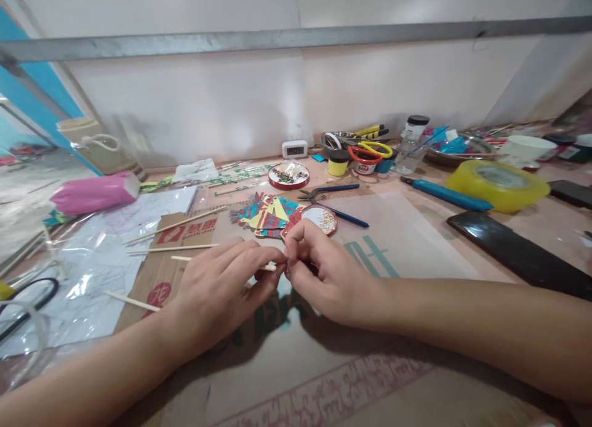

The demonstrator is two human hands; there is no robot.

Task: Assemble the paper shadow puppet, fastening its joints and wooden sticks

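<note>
My left hand (222, 285) and my right hand (319, 273) meet fingertip to fingertip over a cardboard sheet (296, 359). Both are closed in a pinch. A thin wooden stick (269, 267) shows between them, held by the left fingers; the right fingers pinch at its end on something too small to name. Just beyond the hands lie colourful painted cut-out pieces (266, 214) and a round red lid (319, 219) with small shiny bits.
Loose wooden sticks (173, 225) lie at the left on cardboard and plastic film. Pliers (330, 193), a second red dish (288, 174), a yellow tape roll (497, 183), a blue cutter (446, 194), scissors (370, 150), jars and a black phone (522, 254) crowd the back and right.
</note>
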